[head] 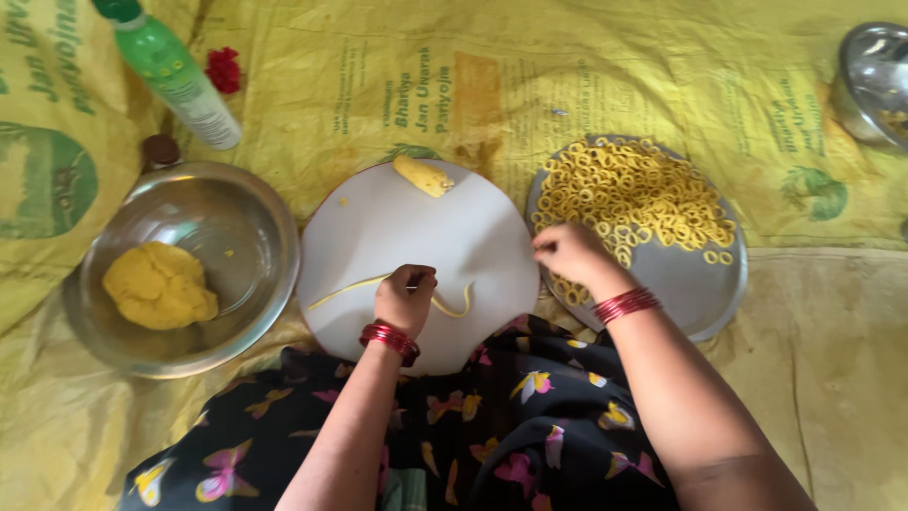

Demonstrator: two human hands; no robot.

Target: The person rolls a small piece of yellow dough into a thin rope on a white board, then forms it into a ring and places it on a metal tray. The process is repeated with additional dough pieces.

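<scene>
A round white board point(416, 227) lies in front of me on yellow sheeting. My left hand point(405, 297) rests on it, fingers pinched on a thin rope of yellow dough point(348, 289) that runs left and curls right of the hand. A short yellow dough log point(423, 176) sits at the board's far edge. My right hand point(567, 252), fingers together, touches the near left rim of a round steel plate point(700, 284) heaped with several small yellow dough rings point(629, 201). Whether it holds a ring is hidden. Red bangles circle both wrists.
A steel bowl point(236, 227) at the left holds a lump of yellow dough point(159, 285). Behind it lies a green and white bottle point(178, 74), a dark cap point(160, 149) and a red flower point(223, 68). Another steel vessel point(875, 80) stands far right. My dark patterned lap is below.
</scene>
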